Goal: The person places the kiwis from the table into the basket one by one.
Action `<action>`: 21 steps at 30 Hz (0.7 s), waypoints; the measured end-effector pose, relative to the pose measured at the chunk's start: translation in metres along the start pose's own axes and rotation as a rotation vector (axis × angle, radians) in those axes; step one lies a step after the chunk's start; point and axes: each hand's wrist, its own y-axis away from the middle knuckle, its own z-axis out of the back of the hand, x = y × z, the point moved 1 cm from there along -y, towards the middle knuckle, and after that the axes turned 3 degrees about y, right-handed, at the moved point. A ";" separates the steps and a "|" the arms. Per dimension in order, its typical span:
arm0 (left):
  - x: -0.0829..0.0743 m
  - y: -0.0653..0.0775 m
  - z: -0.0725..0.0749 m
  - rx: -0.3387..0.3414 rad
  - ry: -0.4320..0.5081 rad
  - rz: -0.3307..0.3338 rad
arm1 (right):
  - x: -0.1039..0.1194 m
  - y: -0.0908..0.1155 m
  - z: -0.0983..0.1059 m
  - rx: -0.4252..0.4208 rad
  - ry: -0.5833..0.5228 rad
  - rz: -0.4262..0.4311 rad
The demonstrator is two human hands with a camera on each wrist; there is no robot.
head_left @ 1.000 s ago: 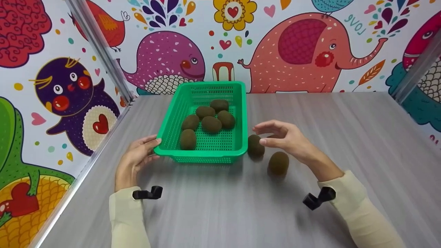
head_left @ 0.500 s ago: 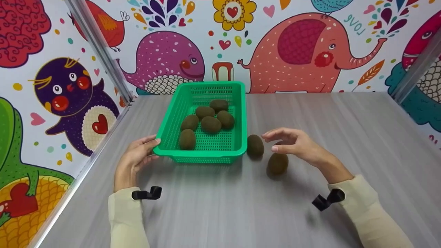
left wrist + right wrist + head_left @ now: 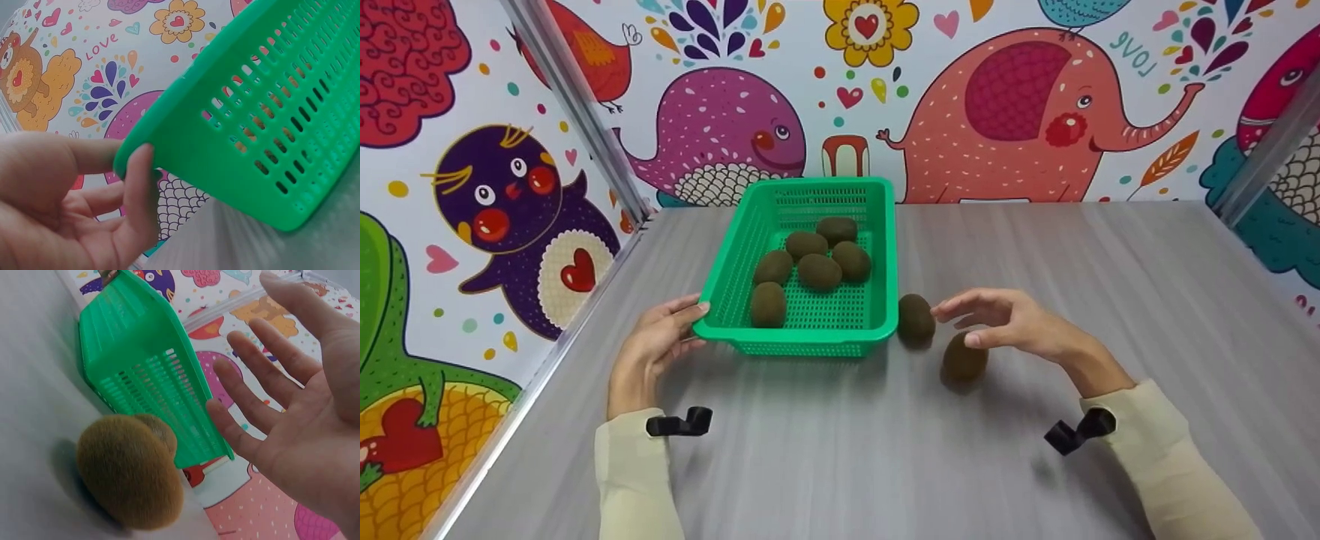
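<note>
My left hand (image 3: 658, 349) pinches the near left corner of a green plastic basket (image 3: 795, 334), thumb on the rim and fingers beneath; the left wrist view shows this grip on the rim (image 3: 169, 107). Several brown kiwis (image 3: 820, 272) lie inside. Outside, one kiwi (image 3: 916, 320) sits against or close beside the basket's right wall. Another kiwi (image 3: 964, 361) stands nearer, partly under my right hand (image 3: 1012, 322). That hand hovers with fingers spread and nothing held; in the right wrist view its palm is apart from the nearer kiwi (image 3: 129, 472).
The grey wood-grain table (image 3: 825, 450) reaches back to a wall (image 3: 945, 165) printed with cartoon animals. A metal frame post (image 3: 585, 112) stands at the left corner. A black wrist mount (image 3: 1080, 431) sits on each sleeve.
My right hand has moved right and toward me, away from the basket, and now hangs over the nearer kiwi. The left hand and basket stay nearly still.
</note>
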 end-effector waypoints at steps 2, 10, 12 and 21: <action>0.000 0.000 0.000 0.004 -0.001 -0.002 | -0.005 0.003 0.004 0.014 -0.017 0.004; 0.001 0.001 0.000 0.013 -0.018 -0.017 | -0.027 0.012 0.020 0.044 -0.044 -0.044; 0.001 0.001 0.000 0.013 -0.019 -0.018 | -0.032 0.014 0.022 0.045 -0.042 -0.063; 0.001 0.001 0.000 0.009 0.015 -0.018 | -0.047 0.019 0.027 0.057 -0.049 -0.096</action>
